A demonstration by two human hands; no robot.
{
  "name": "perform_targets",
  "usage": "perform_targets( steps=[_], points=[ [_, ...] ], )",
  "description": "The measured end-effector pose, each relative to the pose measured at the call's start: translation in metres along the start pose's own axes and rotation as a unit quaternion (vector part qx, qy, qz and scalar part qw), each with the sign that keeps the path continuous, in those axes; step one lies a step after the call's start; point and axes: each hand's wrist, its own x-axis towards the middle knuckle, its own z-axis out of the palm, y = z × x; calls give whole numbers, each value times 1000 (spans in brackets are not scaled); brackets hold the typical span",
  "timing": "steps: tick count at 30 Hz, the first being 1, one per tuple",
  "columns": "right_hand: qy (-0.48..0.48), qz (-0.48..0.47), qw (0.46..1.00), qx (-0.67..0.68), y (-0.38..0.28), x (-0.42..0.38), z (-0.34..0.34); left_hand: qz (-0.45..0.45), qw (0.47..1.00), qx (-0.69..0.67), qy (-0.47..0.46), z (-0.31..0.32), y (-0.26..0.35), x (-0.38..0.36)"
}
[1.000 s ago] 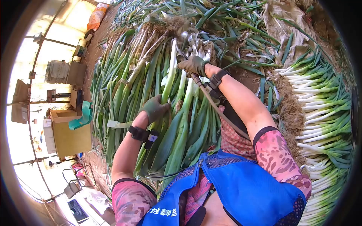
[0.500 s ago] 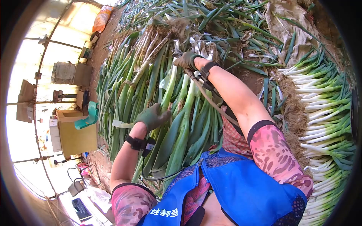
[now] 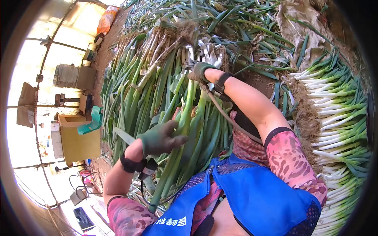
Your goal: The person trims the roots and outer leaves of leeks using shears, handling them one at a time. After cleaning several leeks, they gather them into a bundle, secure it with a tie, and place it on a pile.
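Observation:
My left hand [image 3: 161,138], in a green glove, has its fingers apart over the leaves of a green onion [image 3: 189,104] lying among others. Up at the white stalk end, my gloved right hand [image 3: 200,72] is closed round a metal nozzle tool [image 3: 190,64], whose hose [image 3: 224,108] runs down toward my lap. Peeled, whitish stalk skins [image 3: 212,53] lie just beyond the right hand. A large heap of unpeeled green onions [image 3: 130,90] spreads beside and under both hands.
Cleaned white-stalked onions [image 3: 334,118] form a long row at the right, roots inward. Loose leaves [image 3: 252,23] cover the ground at the top, by a crumpled sack [image 3: 307,31]. To the left stand a yellow box [image 3: 80,139], a green plastic piece [image 3: 92,121] and an orange bag [image 3: 107,19].
My left hand has come down toward me and its fingers have spread. My right hand, with the tool, has shifted slightly right and down. Onion leaves near the left hand have moved.

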Motion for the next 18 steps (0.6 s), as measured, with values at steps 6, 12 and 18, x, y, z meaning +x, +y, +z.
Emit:
perform_targets(
  steps=[6,12,18],
  points=[
    [-48,41,997,-36,9,-26,13,21,987,128,92,-42,-130,59],
    [54,60,994,76,-3,-54,26,-220,867,305,328,-92,-179,122],
    [-11,57,991,124,-11,-105,11,-232,896,209,316,-120,-174,126]
  ],
)
